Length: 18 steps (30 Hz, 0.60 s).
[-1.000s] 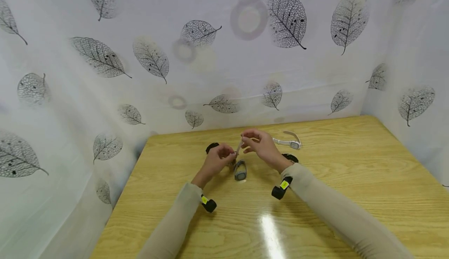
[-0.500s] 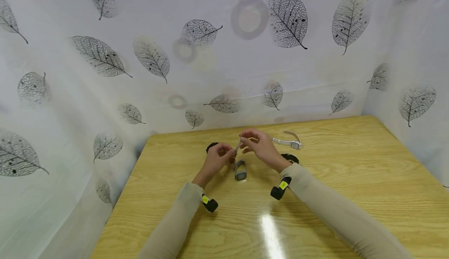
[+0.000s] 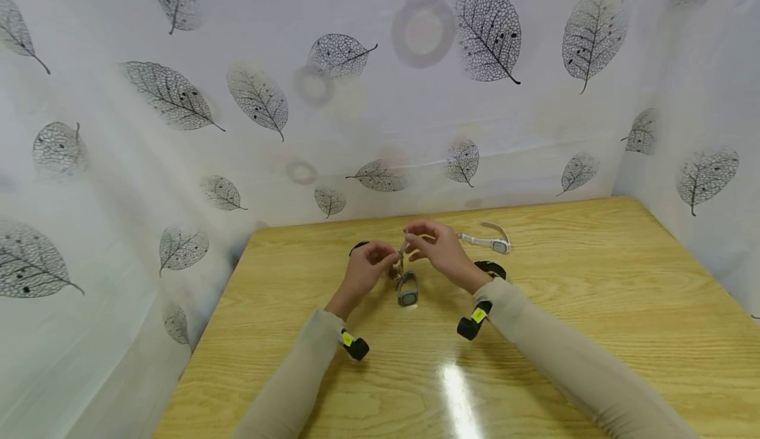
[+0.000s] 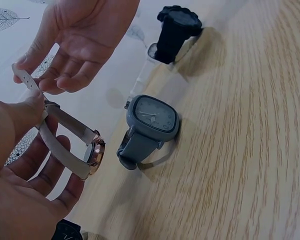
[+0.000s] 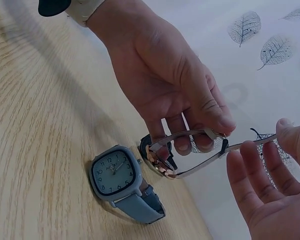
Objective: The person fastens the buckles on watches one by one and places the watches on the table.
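A wristwatch with a pale strap (image 4: 60,150) and rose-gold case (image 4: 96,156) is held above the table between both hands. My left hand (image 3: 367,266) pinches its strap near the buckle, the remaining fingers loosely bent. At the strap's holed free end, my right hand (image 3: 438,247) pinches it between thumb and fingertips. The right wrist view shows the strap (image 5: 200,165) making a loop, its tail passing a dark keeper (image 5: 224,146) toward the right hand (image 5: 275,200). Just below, a grey-blue square-faced watch (image 5: 115,172) stands on the table.
On the wooden table (image 3: 534,333), a white watch (image 3: 500,246) lies at the back right. A black watch (image 3: 491,268) sits beside the right wrist. Another black watch (image 3: 358,246) is partly hidden behind the left hand. A leaf-patterned curtain (image 3: 368,122) hangs behind.
The right hand has shifted slightly left, closer to the left hand. More of the held watch now shows hanging between the hands. The watches on the table have not moved.
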### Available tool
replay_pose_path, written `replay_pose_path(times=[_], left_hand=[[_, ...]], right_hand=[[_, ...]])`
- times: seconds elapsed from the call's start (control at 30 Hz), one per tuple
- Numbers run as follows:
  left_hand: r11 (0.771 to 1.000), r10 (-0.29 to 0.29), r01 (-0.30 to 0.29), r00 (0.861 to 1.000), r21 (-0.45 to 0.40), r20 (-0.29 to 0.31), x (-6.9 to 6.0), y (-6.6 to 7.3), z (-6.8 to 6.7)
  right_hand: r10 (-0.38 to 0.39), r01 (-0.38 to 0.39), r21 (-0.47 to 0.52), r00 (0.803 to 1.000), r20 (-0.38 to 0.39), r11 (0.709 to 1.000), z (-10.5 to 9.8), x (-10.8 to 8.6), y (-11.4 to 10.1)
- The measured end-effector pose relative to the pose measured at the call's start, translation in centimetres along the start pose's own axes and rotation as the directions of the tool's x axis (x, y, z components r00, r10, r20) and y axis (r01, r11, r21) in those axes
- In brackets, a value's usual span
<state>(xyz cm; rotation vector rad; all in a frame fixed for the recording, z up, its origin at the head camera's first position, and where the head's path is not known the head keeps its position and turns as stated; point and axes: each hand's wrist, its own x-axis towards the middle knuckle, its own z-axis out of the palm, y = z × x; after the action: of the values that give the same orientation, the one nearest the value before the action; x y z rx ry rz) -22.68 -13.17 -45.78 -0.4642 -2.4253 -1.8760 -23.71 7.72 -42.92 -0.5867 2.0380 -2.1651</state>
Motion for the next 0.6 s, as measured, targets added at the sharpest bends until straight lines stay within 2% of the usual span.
replay_pose_path(times=[0.1,0.23,0.43,0.6], left_hand=[[1.0,0.014,-0.014,1.0,0.003,0.024,-0.12,0.04,-0.07],[0.999,0.004,-0.003,0.999,-0.033,0.038,-0.21,0.03,-0.12],[0.996,-0.038,0.039,0.999,-0.077,0.019,-0.21,-0.02,0.04],[0.995,-0.064,0.064,0.998,-0.074,0.001,-0.22,-0.04,0.13]], right_hand=[[0.002,-0.002,0.002,1.0,0.003,1.0,-0.1,0.01,0.22],[0.003,-0.003,0.001,1.0,0.005,1.0,-0.21,-0.03,0.43],[-0.003,0.003,0.012,1.0,0.014,1.0,0.01,-0.13,0.5],[0.0,0.0,0.004,1.0,0.025,1.0,0.2,-0.17,0.63]])
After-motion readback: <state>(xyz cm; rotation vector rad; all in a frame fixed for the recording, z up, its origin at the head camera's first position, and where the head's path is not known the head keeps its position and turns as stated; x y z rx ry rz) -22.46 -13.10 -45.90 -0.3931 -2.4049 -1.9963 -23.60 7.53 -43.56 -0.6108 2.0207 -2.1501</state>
